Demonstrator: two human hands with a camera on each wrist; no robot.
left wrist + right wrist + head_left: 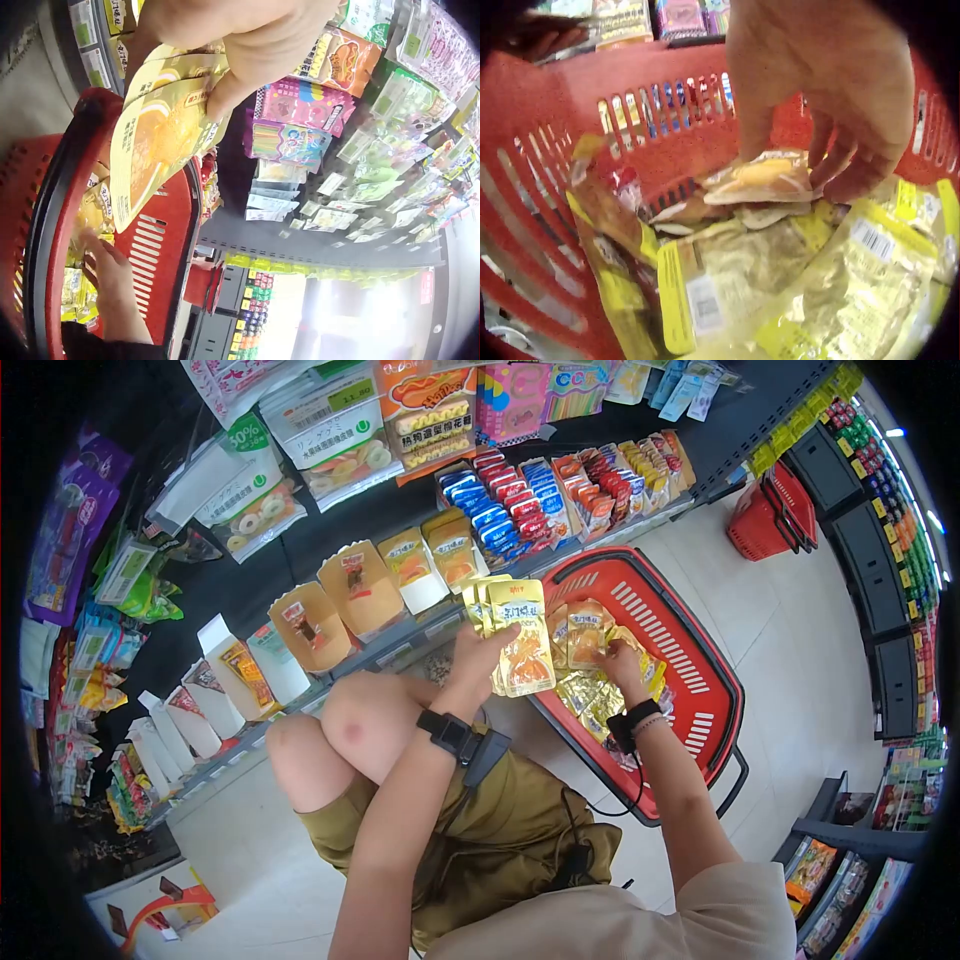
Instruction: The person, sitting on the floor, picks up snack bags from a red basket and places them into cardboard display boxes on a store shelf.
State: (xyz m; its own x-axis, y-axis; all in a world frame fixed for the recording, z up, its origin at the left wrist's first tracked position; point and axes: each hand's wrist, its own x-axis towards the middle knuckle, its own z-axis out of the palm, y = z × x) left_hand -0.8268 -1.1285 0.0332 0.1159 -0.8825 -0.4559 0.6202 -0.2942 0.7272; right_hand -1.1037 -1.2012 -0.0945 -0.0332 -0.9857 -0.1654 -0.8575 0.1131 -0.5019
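Fanned out in my left hand [483, 657] are several flat yellow snack packets [528, 652], pinched between thumb and fingers beside the basket's rim. The left wrist view shows the thumb lying across the front packet [161, 146]. My right hand [628, 672] reaches down into a red shopping basket [700, 670]. Between its thumb and fingers it pinches a small packet with an orange picture [769, 176], on top of the heap. Under it lie more yellow and clear packets [742, 270], some showing their barcode backs.
A low shelf with open cartons [365, 595] and rows of blue and red sachets [490, 510] runs along the basket's far side. Bagged sweets [335, 440] hang above. A second red basket [770, 515] stands on the floor [790, 620]. My bent knees [345, 730] are close to the shelf.
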